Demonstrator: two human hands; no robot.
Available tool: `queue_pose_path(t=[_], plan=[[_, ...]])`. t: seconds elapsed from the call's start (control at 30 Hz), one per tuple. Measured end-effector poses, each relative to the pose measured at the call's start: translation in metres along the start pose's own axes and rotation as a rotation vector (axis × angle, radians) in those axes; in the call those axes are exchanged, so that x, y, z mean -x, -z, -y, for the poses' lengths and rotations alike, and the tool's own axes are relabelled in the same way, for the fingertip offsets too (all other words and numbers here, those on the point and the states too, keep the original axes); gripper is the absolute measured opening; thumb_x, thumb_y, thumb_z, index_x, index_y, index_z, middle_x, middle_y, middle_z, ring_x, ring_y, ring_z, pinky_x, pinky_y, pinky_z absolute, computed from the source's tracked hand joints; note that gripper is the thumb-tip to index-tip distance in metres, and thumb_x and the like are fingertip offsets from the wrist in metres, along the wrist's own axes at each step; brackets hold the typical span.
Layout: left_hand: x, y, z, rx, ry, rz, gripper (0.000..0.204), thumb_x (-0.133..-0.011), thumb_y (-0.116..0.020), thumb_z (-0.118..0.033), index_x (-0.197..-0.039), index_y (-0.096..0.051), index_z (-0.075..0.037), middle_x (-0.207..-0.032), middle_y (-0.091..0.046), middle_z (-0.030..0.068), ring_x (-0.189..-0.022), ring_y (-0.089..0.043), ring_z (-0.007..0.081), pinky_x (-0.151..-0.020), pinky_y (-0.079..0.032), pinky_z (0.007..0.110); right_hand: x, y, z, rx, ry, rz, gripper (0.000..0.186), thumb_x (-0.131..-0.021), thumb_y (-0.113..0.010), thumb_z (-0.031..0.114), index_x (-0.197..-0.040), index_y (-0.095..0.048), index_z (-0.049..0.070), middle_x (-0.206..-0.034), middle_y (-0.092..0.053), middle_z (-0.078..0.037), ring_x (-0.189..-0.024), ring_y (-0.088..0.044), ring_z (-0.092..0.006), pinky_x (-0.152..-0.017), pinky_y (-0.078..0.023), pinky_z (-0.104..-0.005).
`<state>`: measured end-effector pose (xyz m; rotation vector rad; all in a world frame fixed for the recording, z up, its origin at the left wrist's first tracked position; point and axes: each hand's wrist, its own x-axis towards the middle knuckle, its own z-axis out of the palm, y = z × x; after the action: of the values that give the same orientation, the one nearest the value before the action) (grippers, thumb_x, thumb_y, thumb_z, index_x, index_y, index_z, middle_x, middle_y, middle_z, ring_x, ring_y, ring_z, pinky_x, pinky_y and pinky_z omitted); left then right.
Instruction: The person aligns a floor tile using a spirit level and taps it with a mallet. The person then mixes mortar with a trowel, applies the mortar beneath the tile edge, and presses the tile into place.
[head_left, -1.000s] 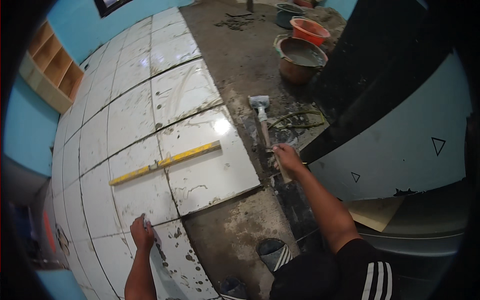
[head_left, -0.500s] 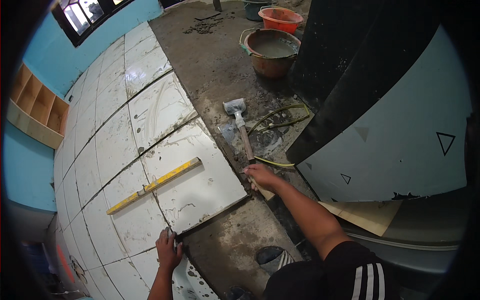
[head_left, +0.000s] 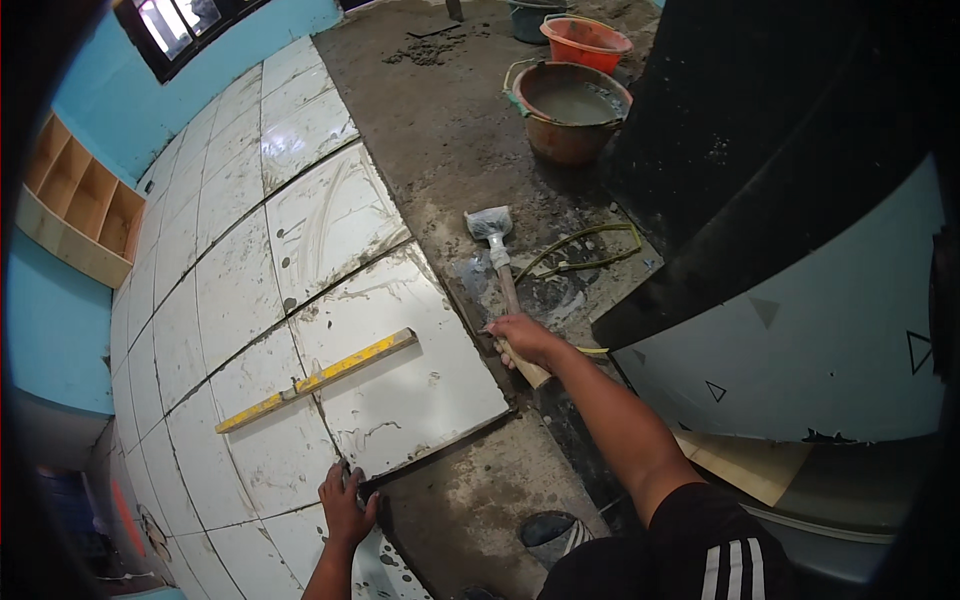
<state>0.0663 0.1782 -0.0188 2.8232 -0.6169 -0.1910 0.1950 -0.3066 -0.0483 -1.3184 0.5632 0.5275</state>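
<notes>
My right hand (head_left: 525,340) is closed around the wooden handle of a mallet (head_left: 508,288). The mallet's head looks wrapped in pale, dirty plastic and is over the bare floor beyond the hand. A large white floor tile (head_left: 430,370), smeared with grey mortar, lies just left of that hand. My left hand (head_left: 346,502) rests, fingers apart, at the near corner of this tile, where it meets the neighbouring tiles. Across two tiles lies a yellow spirit level (head_left: 335,372), between my hands and farther off.
A bucket of grey liquid (head_left: 570,110) stands ahead, with an orange bucket (head_left: 585,45) behind it. A yellowish strap (head_left: 585,266) lies looped on the rough floor. Right of me is a dark panel (head_left: 720,190). A wooden shelf (head_left: 85,205) is at the left wall.
The view has shifted slightly, moving the scene rightward. My right hand appears nearer the mallet's head. My left hand's fingers are spread more visibly at the tile corner. The level lies unmoved.
</notes>
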Motion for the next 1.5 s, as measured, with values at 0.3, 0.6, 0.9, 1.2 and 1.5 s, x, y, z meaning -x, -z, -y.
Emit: queue_pose_path(t=[0.3,0.6,0.9,1.2,1.5], plan=[[-0.014,-0.020,0.002,0.000,0.000,-0.067,0.060,-0.080,-0.079,-0.026,-0.132,-0.058,-0.005,-0.148,-0.048,0.0218,-0.143,-0.038,0.0439,-0.111,-0.031,0.055,-0.029,0.027,0.041,0.001,0.044,0.117,0.035,-0.103,-0.058,0.023,-0.128,-0.061,-0.001,-0.081,-0.061,-0.010,-0.056,-0.059,-0.0183,-0.048,-0.050,-0.0339],[-0.007,-0.033,0.013,0.054,0.040,-0.161,0.051,-0.082,-0.075,-0.023,-0.128,-0.061,-0.005,-0.144,-0.053,0.0218,-0.141,-0.040,0.0460,-0.111,-0.031,0.056,-0.063,-0.012,0.053,0.158,0.064,0.001,0.047,-0.102,-0.061,0.028,-0.138,-0.059,-0.002,-0.143,-0.054,-0.023,-0.120,-0.057,-0.0340,-0.067,-0.059,-0.0420],[-0.005,-0.023,0.012,0.036,0.079,-0.132,0.045,-0.084,-0.073,-0.025,-0.126,-0.064,-0.011,-0.142,-0.056,0.0138,-0.141,-0.042,0.0381,-0.108,-0.032,0.052,-0.055,-0.021,0.054,0.061,-0.001,0.064,0.035,-0.102,-0.060,0.023,-0.127,-0.061,-0.001,-0.079,-0.058,-0.009,-0.053,-0.057,-0.0194,-0.048,-0.049,-0.0358],[-0.007,-0.027,0.011,0.048,0.085,-0.095,0.046,-0.086,-0.071,-0.022,-0.130,-0.062,-0.009,-0.145,-0.053,0.0167,-0.143,-0.040,0.0406,-0.111,-0.031,0.055,0.026,0.004,0.019,0.069,-0.014,0.034,0.029,-0.103,-0.060,0.025,-0.118,-0.065,0.001,-0.080,-0.058,-0.005,-0.062,-0.059,-0.0170,-0.053,-0.051,-0.0324],[-0.008,-0.034,0.014,0.056,0.067,-0.072,0.049,-0.086,-0.069,-0.019,-0.132,-0.059,-0.006,-0.148,-0.050,0.0199,-0.144,-0.038,0.0436,-0.112,-0.029,0.057,0.074,-0.012,-0.026,0.080,-0.044,-0.084,0.031,-0.103,-0.062,0.026,-0.116,-0.068,-0.001,-0.083,-0.060,-0.001,-0.066,-0.058,-0.0123,-0.060,-0.050,-0.0315]])
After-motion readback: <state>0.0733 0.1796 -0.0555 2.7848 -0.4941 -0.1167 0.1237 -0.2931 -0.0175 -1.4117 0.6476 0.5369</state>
